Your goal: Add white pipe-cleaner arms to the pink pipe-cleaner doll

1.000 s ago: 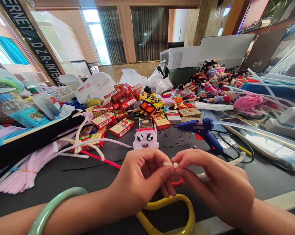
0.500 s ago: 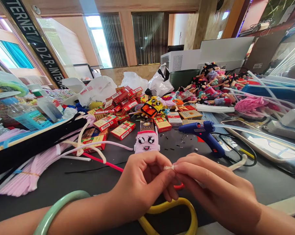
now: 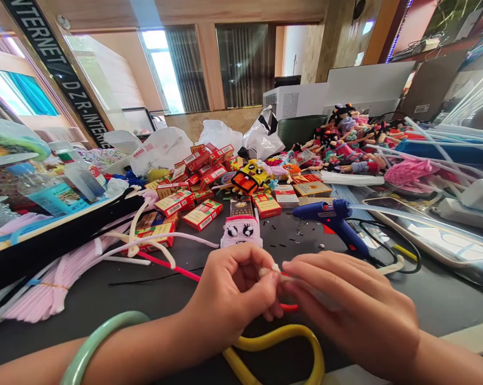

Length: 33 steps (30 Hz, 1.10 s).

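Observation:
My left hand (image 3: pixel 235 299) is closed in a pinch on a short white pipe cleaner (image 3: pixel 275 267), whose fuzzy tip pokes up between thumb and forefinger. Close against it, my right hand (image 3: pixel 353 305) has its thumb and fingers pressed together on the same pipe cleaner; its palm side is hidden. Just beyond the left knuckles sits a pink pipe-cleaner figure (image 3: pixel 241 231) with stitched-looking black eyes, its lower part covered by the hand. A bit of red pipe cleaner (image 3: pixel 289 307) shows beneath the fingers. Below lies a thick yellow loop (image 3: pixel 318 350).
A blue glue gun (image 3: pixel 324 212) with a cord rests right of centre. Red cigarette-like boxes (image 3: pixel 203 214) are heaped behind, beside a yellow-and-orange pipe-cleaner figure (image 3: pixel 249 176). Pink pipe cleaners (image 3: pixel 41 294) lie bundled at left. Small dolls (image 3: pixel 349 144) pile up at the back right.
My fingertips have drawn slightly apart and the white pipe cleaner has turned, its tip now pointing up. My left hand covers more of the pink figure's face.

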Each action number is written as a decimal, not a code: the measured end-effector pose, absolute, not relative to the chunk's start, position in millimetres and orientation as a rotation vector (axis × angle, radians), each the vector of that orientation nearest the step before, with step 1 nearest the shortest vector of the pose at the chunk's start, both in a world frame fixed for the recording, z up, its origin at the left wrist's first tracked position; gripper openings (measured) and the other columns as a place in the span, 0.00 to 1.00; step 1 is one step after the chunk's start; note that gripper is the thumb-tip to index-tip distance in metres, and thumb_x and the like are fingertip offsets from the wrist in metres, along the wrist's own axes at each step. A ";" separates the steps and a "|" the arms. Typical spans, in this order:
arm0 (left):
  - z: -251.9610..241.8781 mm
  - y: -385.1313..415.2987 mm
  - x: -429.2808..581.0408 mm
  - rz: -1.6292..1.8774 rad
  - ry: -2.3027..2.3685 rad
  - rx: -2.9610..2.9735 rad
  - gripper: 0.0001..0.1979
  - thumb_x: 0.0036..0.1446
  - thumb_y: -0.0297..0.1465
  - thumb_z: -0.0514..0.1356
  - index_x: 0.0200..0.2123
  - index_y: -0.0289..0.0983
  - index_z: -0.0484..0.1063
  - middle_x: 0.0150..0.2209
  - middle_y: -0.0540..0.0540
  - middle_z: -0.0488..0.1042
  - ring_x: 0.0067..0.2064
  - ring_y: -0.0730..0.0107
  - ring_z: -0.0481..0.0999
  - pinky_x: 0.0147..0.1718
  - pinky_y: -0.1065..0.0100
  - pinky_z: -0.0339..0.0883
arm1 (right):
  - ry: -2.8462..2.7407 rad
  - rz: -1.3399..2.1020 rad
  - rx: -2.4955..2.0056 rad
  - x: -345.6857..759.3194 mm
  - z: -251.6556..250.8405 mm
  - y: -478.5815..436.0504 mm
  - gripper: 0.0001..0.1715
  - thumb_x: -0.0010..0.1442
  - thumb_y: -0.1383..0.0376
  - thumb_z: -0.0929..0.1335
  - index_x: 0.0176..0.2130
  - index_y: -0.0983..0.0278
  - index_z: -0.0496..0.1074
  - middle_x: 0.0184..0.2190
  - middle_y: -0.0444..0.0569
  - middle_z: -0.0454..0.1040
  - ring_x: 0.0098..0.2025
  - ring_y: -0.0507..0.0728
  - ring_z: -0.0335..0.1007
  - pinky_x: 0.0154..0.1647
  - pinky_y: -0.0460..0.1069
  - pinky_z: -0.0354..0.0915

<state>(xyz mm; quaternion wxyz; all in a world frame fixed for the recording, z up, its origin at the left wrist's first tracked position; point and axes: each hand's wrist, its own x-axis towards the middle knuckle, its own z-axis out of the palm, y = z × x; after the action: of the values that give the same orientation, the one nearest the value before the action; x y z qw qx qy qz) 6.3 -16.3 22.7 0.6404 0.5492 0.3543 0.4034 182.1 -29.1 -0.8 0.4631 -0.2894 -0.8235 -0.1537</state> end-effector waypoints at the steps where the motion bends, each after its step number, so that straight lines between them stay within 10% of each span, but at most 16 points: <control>1: 24.1 -15.3 6.5 0.940 0.819 1.252 0.10 0.45 0.29 0.67 0.25 0.35 0.67 0.17 0.54 0.71 0.18 0.80 0.71 0.18 0.80 0.66 | -2.004 -0.390 -0.726 181.8 -0.9 -28.5 0.07 0.70 0.69 0.63 0.41 0.63 0.71 0.30 0.48 0.82 0.28 0.52 0.78 0.31 0.46 0.72; 33: 20.1 -12.9 5.1 0.912 0.733 1.215 0.08 0.48 0.28 0.68 0.27 0.34 0.72 0.20 0.51 0.76 0.22 0.75 0.77 0.21 0.77 0.71 | -1.923 -0.369 -0.764 181.3 -1.9 -27.5 0.12 0.68 0.70 0.64 0.32 0.62 0.72 0.26 0.44 0.80 0.25 0.49 0.76 0.31 0.42 0.69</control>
<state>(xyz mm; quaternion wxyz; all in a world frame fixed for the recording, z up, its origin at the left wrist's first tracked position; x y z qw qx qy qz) 5.1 -12.9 20.1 0.6649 0.5382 0.3245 0.4037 181.3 -27.5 -1.9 0.4965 -0.3156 -0.7941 -0.1525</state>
